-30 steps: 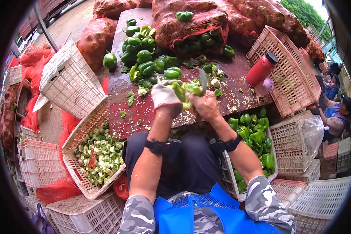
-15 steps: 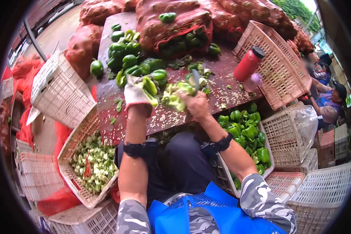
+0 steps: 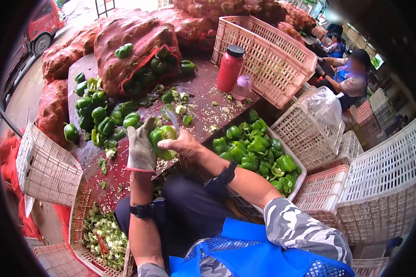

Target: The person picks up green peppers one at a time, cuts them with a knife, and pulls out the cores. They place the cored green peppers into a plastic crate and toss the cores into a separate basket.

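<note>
My left hand [image 3: 141, 145], in a pale knit glove, is closed around the side of a green bell pepper [image 3: 163, 140]. The pepper is held above the front edge of the dark red table [image 3: 203, 108]. My bare right hand [image 3: 186, 144] grips a knife whose curved blade [image 3: 173, 120] rises behind the pepper; its handle is hidden in my fingers. My right thumb presses on the pepper's near side. Left of my gloved hand lies a heap of whole green bell peppers [image 3: 99, 113]. Seeds and cut bits are scattered over the tabletop.
A crate of green peppers [image 3: 259, 154] stands by my right knee, a crate of pale cores [image 3: 104, 240] at lower left. Behind are a mesh sack of peppers [image 3: 134, 55], a red bottle [image 3: 230, 69] and a tilted pink crate [image 3: 263, 51]. A person [image 3: 349, 78] sits at right.
The view has swung right. My hands, earlier apart with a cut pepper in the left and pepper pieces by the knife, have come together on one pepper near the table edge.
</note>
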Demonstrator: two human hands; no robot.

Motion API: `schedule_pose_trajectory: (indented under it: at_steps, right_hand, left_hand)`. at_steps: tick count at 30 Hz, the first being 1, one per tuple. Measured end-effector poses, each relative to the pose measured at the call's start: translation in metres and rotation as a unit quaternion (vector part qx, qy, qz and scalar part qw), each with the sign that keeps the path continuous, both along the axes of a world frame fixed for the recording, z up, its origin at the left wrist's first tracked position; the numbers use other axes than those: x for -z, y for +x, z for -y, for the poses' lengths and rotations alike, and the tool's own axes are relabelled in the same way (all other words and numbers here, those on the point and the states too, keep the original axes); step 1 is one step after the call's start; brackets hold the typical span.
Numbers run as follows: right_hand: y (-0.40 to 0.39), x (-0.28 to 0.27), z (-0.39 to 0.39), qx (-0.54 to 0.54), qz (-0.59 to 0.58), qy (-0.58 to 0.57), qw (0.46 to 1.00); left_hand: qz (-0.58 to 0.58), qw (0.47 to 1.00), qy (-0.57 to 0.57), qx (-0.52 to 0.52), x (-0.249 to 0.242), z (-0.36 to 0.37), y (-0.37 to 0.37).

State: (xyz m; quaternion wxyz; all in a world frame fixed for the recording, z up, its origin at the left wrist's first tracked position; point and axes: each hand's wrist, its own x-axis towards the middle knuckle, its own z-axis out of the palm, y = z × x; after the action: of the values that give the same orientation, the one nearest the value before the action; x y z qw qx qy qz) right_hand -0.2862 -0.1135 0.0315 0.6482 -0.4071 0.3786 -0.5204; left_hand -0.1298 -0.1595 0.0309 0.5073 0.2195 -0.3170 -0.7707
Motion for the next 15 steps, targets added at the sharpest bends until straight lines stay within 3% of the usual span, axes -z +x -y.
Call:
schedule_pose_trajectory:
  at_steps: [3,4,7,11,13,14,15]
  right_hand:
    - [-0.018,0.001,-0.014,0.038,0.028,0.014,0.999]
    - [-0.025,0.006,-0.015,0.036,0.038,-0.021,0.998]
    - [-0.05,0.002,-0.039,-0.015,0.127,0.013,0.992]
    - [-0.107,-0.016,-0.095,0.08,0.02,-0.013,0.997]
    - [-0.157,-0.025,-0.134,0.134,-0.072,0.042,0.987]
    - [-0.18,-0.032,-0.155,0.172,-0.162,0.054,0.97]
    - [-0.208,-0.032,-0.177,0.176,-0.247,0.05,0.951]
  left_hand:
    - [0.0,0.997,-0.066,0.037,-0.001,-0.004,-0.005]
    - [-0.044,0.996,-0.042,0.06,-0.002,-0.004,-0.007]
    - [-0.139,0.986,0.039,0.079,0.006,-0.005,-0.015]
    - [-0.11,0.989,0.028,0.093,-0.002,-0.004,-0.009]
    - [-0.079,0.992,0.087,0.045,-0.002,0.006,0.006]
    - [-0.083,0.995,0.023,0.055,0.001,0.008,0.017]
    - [-0.102,0.993,0.042,0.046,0.006,0.017,0.026]
